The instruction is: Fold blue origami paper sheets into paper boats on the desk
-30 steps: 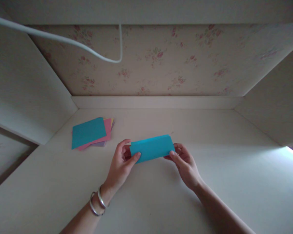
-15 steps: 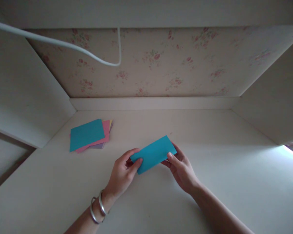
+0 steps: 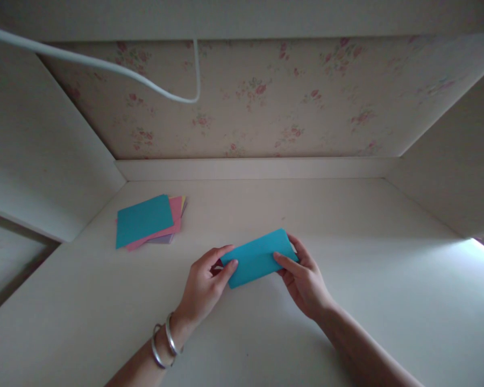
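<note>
A folded teal paper (image 3: 258, 258) is held just above the pale desk top (image 3: 347, 301), tilted with its right end higher. My left hand (image 3: 204, 287) pinches its left end between thumb and fingers; silver bangles circle that wrist. My right hand (image 3: 302, 279) pinches the right end, thumb on top of the sheet. Both hands are closed on the paper.
A stack of coloured paper sheets (image 3: 147, 221), teal on top with pink, purple and yellow under it, lies at the back left of the desk. A white cable (image 3: 145, 83) hangs across the floral back wall. Side panels enclose the desk left and right.
The folded paper turned from level to slanted, then shifted slightly right and lower. My right thumb has slid further onto the sheet. The stack has not moved.
</note>
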`<state>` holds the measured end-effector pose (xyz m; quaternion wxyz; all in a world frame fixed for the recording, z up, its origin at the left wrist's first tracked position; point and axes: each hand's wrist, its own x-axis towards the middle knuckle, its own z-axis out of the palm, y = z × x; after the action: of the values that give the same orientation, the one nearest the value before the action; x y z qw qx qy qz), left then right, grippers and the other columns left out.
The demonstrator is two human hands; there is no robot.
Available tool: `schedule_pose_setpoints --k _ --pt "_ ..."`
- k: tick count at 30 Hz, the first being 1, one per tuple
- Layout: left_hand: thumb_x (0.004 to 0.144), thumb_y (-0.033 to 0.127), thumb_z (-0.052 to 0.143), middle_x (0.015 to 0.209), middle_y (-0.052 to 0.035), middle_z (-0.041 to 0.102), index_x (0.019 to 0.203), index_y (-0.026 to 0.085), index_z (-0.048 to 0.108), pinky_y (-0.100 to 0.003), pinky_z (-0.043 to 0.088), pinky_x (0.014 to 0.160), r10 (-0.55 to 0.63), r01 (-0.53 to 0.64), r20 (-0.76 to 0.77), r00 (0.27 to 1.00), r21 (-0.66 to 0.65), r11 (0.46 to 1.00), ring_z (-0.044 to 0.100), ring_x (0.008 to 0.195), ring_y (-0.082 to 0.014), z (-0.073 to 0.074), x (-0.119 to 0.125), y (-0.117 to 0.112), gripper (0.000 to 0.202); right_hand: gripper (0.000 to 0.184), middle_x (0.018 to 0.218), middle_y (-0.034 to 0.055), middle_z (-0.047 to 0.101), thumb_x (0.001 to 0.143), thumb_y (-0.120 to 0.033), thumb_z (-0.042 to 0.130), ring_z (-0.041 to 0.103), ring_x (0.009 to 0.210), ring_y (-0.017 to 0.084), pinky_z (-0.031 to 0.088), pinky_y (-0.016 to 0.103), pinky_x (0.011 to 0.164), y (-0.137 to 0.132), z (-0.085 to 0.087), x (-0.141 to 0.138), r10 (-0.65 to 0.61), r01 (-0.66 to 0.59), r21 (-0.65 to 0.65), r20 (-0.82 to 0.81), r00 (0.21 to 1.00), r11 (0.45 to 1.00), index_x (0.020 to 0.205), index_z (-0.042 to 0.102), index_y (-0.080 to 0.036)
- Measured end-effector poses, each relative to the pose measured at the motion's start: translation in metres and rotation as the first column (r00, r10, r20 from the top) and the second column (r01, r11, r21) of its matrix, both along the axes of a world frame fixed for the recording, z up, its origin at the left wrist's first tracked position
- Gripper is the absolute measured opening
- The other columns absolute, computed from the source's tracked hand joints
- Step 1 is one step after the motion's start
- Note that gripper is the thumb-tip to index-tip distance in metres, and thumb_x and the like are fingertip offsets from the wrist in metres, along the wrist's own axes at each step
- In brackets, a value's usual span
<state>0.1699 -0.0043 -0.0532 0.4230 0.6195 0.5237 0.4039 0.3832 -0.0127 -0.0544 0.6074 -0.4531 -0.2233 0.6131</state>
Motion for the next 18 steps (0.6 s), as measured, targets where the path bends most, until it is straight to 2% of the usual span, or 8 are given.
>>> schedule_pose_setpoints --k 3,8,18 --pt "0.088 0.044 0.067 0.098 -0.0058 0.076 0.116 0.021 0.074 -0.024 0.055 0.066 0.016 -0.016 -0.037 0.999 0.016 1.000 0.068 0.076 -0.0178 0.0000 -0.0001 0.0003 0.036 0.068 0.085 -0.0011 0.069 0.061 -0.025 0.090 0.063 0.075 0.015 0.053 0.027 0.069 0.0008 0.0020 0.0001 -0.019 0.018 -0.005 -0.045 0.999 1.000 0.121 0.058 -0.025" --pt "0.089 0.047 0.066 0.082 -0.0045 0.076 0.118 0.019 0.073 -0.025 0.054 0.063 0.038 -0.038 -0.065 0.997 0.002 0.999 0.067 0.069 -0.0182 -0.0011 -0.0007 0.0012 0.041 0.069 0.079 -0.0027 0.068 0.058 -0.020 0.089 0.061 0.071 0.014 0.052 0.025 0.066 0.0009 0.0043 0.0008 -0.014 0.012 -0.021 -0.102 0.995 1.000 0.120 0.058 -0.025" --pt "0.091 0.041 0.065 0.095 -0.0057 0.078 0.117 0.020 0.074 -0.024 0.057 0.068 0.027 -0.022 -0.060 0.998 0.084 0.996 0.071 0.076 -0.0178 -0.0048 -0.0010 0.0024 0.035 0.069 0.080 -0.0022 0.070 0.057 -0.019 0.091 0.061 0.072 0.014 0.051 0.023 0.066 0.0015 0.0035 0.0015 -0.026 0.025 -0.016 -0.091 0.996 1.000 0.118 0.060 -0.025"
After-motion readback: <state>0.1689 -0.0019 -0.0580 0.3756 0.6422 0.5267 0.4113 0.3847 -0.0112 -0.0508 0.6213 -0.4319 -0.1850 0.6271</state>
